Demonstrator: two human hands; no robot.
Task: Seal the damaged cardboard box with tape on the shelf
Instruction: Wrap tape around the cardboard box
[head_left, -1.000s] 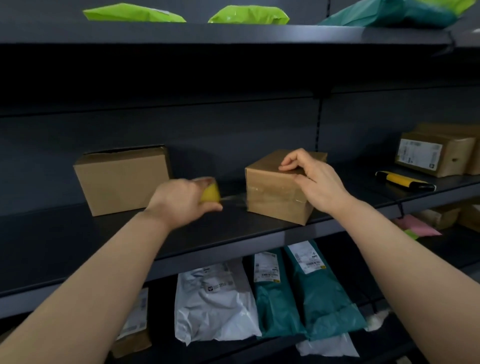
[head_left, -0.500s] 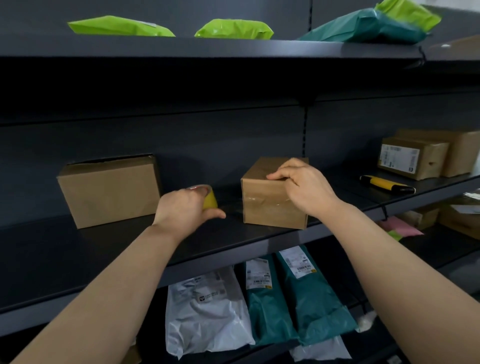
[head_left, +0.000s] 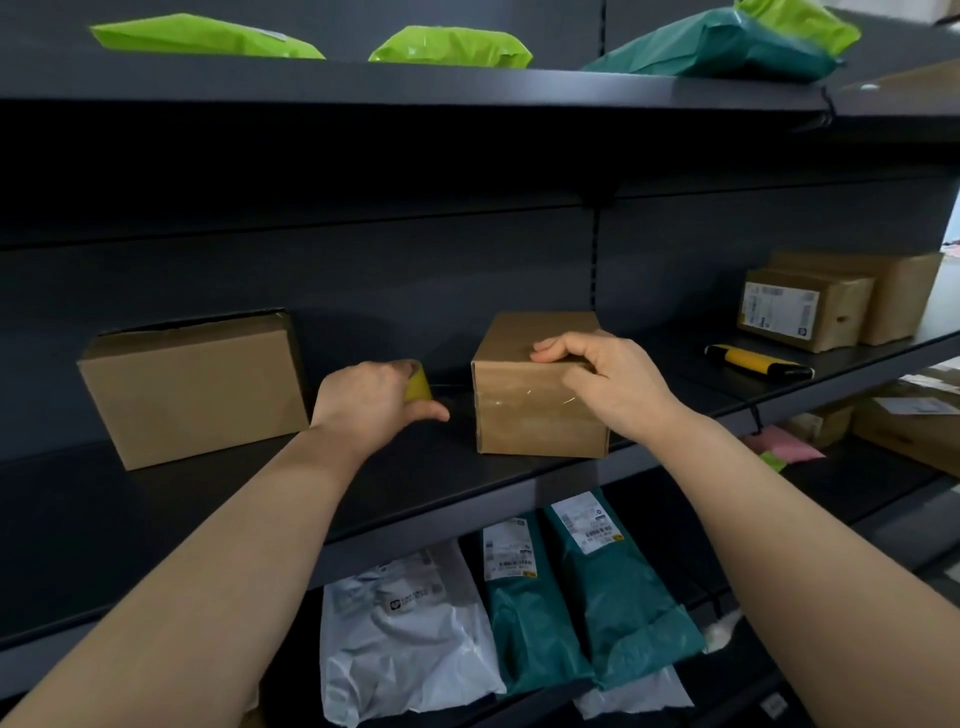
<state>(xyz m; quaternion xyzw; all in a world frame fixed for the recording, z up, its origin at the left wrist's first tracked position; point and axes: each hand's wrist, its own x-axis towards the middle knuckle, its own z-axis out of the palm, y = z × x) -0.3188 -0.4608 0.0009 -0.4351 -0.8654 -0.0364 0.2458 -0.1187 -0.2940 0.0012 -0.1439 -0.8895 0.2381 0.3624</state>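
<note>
Hands split the job: L hand (head_left: 375, 408) grips the yellow tape roll (head_left: 418, 387), fingers wrapped over it and thumb out to the right, just left of the cardboard box (head_left: 537, 415). R hand (head_left: 610, 382) clamps the box's top near edge, fingers bent over the top, thumb on the near face. Box sits upright on the middle shelf (head_left: 457, 501), close to its front lip, w/ a glossy clear strip across the near face.

Step in hand, I'd say: running tape round the box, roll at its left side. Whether a strip runs from roll to box is too faint to tell. Next prob. needs the R hand pinning the box while the roll is pulled taut, then a cut; the knife (head_left: 753, 361) lies well apart on the right.

Both forearms reach up and fwd, wrists about level w/ the box.
</note>
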